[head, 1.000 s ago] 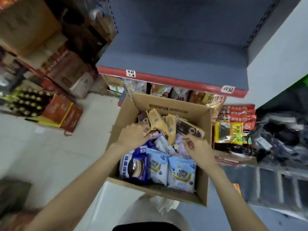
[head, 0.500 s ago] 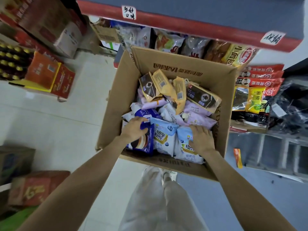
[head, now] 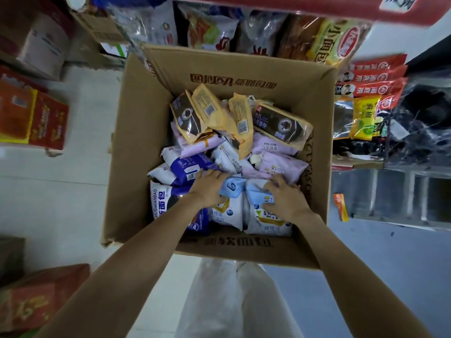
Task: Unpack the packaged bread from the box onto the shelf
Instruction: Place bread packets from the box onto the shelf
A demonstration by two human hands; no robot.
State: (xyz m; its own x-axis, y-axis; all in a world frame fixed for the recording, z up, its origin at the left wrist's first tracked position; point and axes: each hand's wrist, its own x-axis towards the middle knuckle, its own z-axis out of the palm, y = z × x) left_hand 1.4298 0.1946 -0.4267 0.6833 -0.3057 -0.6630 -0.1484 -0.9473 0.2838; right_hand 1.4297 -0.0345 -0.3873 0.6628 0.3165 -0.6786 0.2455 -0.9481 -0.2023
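cardboard box (head: 146, 132) walls hem both flat, spread hands, left hand (head: 210, 186) and right hand (head: 284, 198), atop bread packs (head: 266, 215).

Bare forearms, no sleeves, pale off-white trousers (head: 234, 301)

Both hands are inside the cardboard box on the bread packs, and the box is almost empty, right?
Not quite. Both hands, left and right, are inside the cardboard box on the bread packs, but the box is nearly full, with packs piled across it. The head view shows this.
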